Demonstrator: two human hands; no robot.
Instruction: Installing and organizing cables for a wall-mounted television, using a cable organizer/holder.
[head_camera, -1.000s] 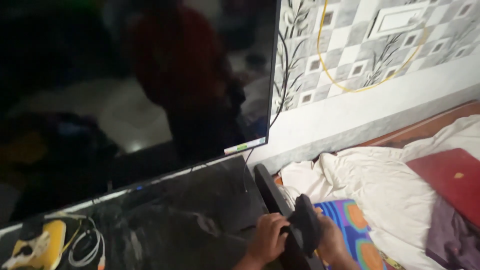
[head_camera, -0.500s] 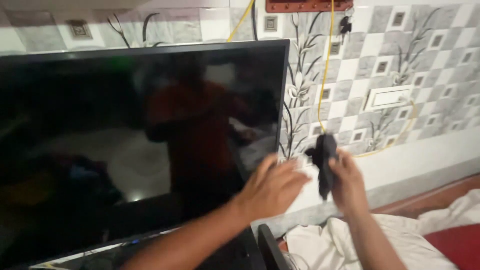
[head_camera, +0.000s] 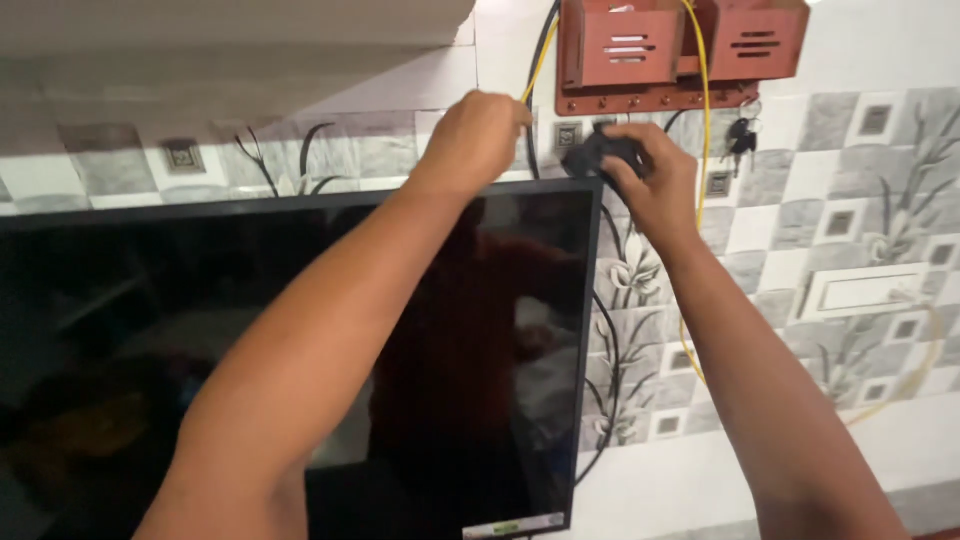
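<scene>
A: What has changed since half a second ago?

B: Both arms have risen. The hands were in front of the television's lower right part; now they are up at its top right corner, and the small black device has gone up with the right hand.

A: Start with the biggest thing.

B: The flat-screen television (head_camera: 300, 360) fills the left and centre, its dark glass showing a dim reflection. Behind it runs the tiled wall (head_camera: 850, 200), grey and white squares with a leaf pattern.

A: And above?

B: A reddish-brown wall shelf (head_camera: 680, 50) with slotted boxes hangs just over the screen's corner. A yellow cable (head_camera: 703, 150) drops from it down the tiles, and a bunch of keys (head_camera: 742, 138) hangs under its right part.

A: The hands?

B: The left hand (head_camera: 475, 135) is clenched at the top edge of the television, beside a dark cable; what it pinches, if anything, I cannot tell. The right hand (head_camera: 650, 170) grasps the black device (head_camera: 598, 155), possibly a plug or adapter, held just above the screen's corner, below the shelf.
</scene>
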